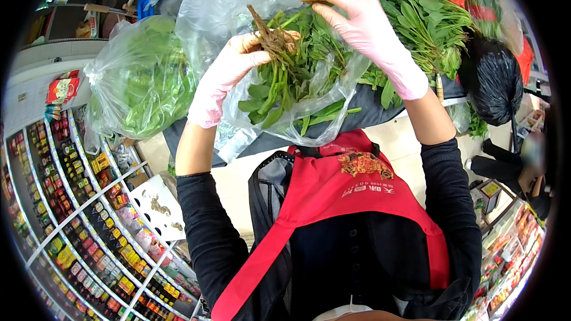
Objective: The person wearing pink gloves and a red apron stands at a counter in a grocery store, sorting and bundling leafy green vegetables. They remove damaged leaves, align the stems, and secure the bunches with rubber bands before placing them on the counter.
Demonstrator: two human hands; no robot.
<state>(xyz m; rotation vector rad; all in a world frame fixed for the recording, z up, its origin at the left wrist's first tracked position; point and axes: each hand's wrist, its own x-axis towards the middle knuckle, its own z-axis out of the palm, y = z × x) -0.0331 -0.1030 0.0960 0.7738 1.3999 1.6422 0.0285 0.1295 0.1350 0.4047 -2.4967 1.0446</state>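
My left hand (243,55), in a thin pink glove, grips a bunch of leafy greens (274,84) by its base. Its thick brown root (267,35) carries soil and points up and away from me; the leaves hang towards me. My right hand (357,22), gloved the same way with soiled fingertips, is raised to the right of the root. Its thumb and forefinger are close to the tip of a green stem (294,18); whether they pinch it is unclear. Beneath both hands, an opened clear plastic bag (332,129) holds more loose greens (328,40).
A knotted clear bag of greens (147,84) stands at left. Uncovered leafy bunches (415,22) lie at right beside a black plastic bag (495,82). The dark table edge (374,107) is before me. Shelves of packaged goods (89,214) and a white board (158,207) are lower left.
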